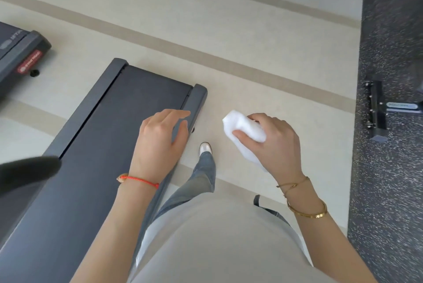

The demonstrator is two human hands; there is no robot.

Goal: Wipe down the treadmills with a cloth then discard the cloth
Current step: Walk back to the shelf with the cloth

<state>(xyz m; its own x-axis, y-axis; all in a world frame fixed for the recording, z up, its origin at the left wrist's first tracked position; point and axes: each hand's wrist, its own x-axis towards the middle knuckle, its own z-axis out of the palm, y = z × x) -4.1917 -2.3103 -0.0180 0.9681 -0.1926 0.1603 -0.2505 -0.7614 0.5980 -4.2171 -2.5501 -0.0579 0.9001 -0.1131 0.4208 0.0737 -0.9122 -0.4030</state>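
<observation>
White cloth (246, 132), bunched, sits gripped in the right hand (272, 143), thumb and fingers curled round it, held in the air over the pale floor (160, 19) just right of the treadmill (96, 127) deck, not touching it. Left hand (160, 134) hangs relaxed and empty above the deck's right side rail. Head view only. Risks: the wad may skim the rail with little contact if not spread flat; a loose tail below the palm could slip free; a foot (205, 148) close by the rail could catch it. Cloth's long axis runs up-left to down-right, free tip pointing up-left toward the treadmill's rear end. Deck runs lower-left to upper-right.
</observation>
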